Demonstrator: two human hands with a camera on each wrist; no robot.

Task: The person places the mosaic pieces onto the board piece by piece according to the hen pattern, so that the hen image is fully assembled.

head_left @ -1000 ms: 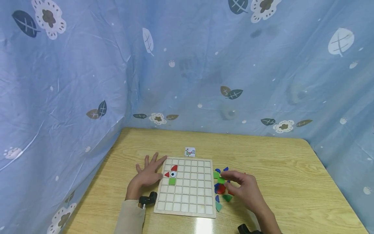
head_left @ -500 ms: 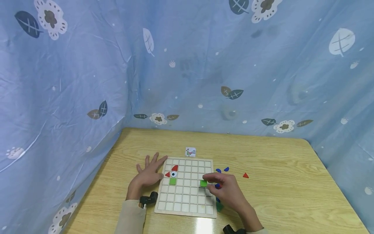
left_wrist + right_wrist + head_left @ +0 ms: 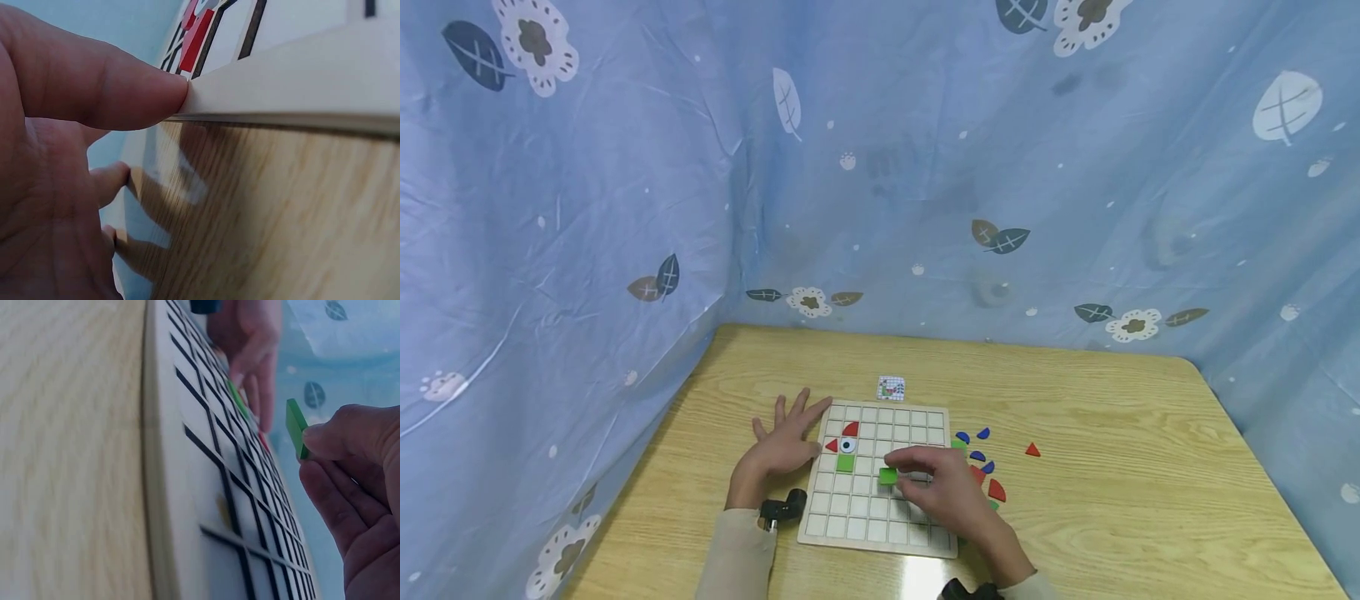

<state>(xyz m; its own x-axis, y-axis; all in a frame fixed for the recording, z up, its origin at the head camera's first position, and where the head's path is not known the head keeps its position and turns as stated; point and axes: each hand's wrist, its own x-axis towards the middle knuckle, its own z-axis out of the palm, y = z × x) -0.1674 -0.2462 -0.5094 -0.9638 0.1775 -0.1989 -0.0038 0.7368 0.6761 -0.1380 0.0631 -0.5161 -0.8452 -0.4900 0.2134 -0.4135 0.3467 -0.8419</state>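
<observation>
Beige cloth covers the sleeve (image 3: 737,550) behind the left hand (image 3: 781,446), which stays spread wide on the table (image 3: 1120,467), as in the earlier frames; its thumb (image 3: 112,87) touches the side of the board (image 3: 880,547). Beside that hand, the set pieces have not moved: a red triangle (image 3: 832,446) pointing left, a red quarter-round (image 3: 851,428), an eye tile (image 3: 847,446) and, just below it, a green square (image 3: 846,463). Farther right comes the held tile (image 3: 887,476); a second ago it was among the loose pieces beyond the board's right edge, and now it hangs above the board's middle. Its broad face runs roughly parallel with the grid, and its sides look about equal, so a long axis cannot be told. It is bright green, plain, flat and thin, with straight edges. The right hand (image 3: 943,487), having travelled left with it, pinches it between thumb and fingers. Past that hand, blue half-discs (image 3: 977,456) and a red quarter piece (image 3: 997,490), covered half a second ago, are in sight. Rightmost, a small red triangular piece (image 3: 1033,450) lies apart.
</observation>
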